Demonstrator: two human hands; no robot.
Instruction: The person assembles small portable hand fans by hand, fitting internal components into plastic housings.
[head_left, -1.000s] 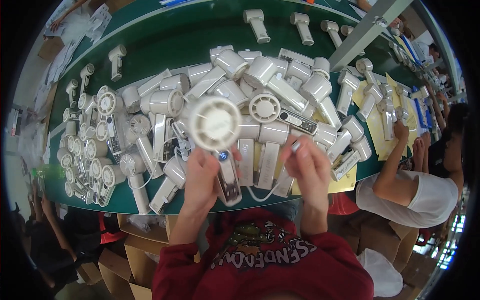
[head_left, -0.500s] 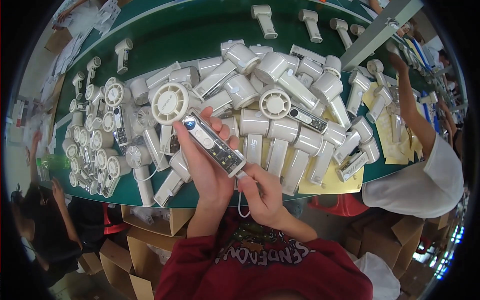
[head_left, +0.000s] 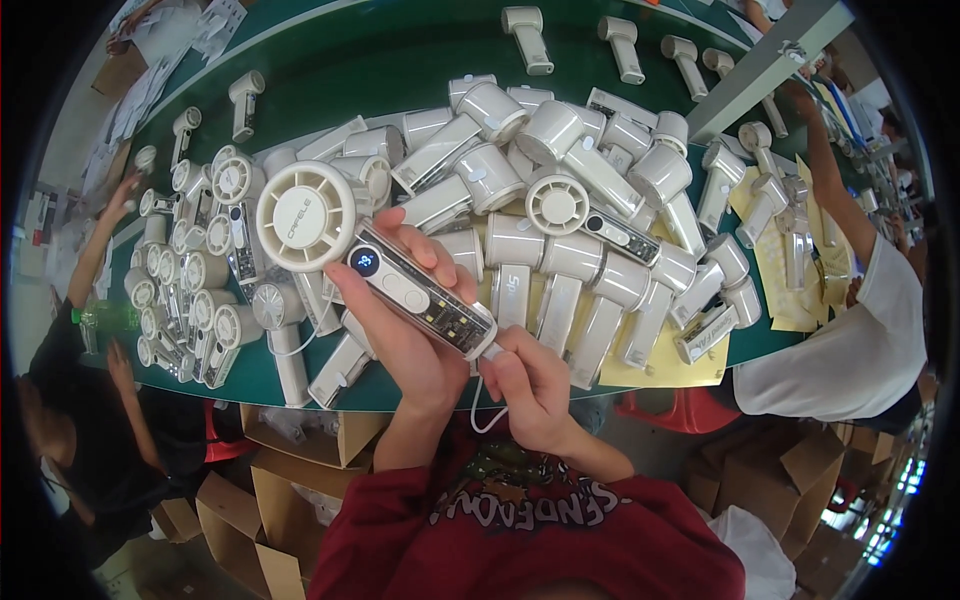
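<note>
A white handheld fan (head_left: 422,300) with a round grille head and a clear-fronted handle lies across my left hand (head_left: 415,345), whose fingers are wrapped round it. Its small round display is lit blue-white, above two round buttons and a visible circuit board. At the foot of the handle my right hand (head_left: 530,388) pinches the plug of a white cable (head_left: 478,412). The plug meets the handle's end; how deep it sits is hidden by my fingers. The cable loops down below my right hand. Behind both hands lies a heap of similar white fans (head_left: 490,180).
More fans (head_left: 190,270) crowd the left of the green table (head_left: 380,60), and several lie along its far side. A grey metal post (head_left: 765,70) rises at the right. Yellow paper (head_left: 690,365) lies under some fans. Cardboard boxes (head_left: 290,510) stand below. Co-workers sit on both sides.
My left hand has brought the fan a little to the left and closer, so it looks larger. The right hand has stayed at its foot. At the left, a co-worker's arm has reached up among fans.
</note>
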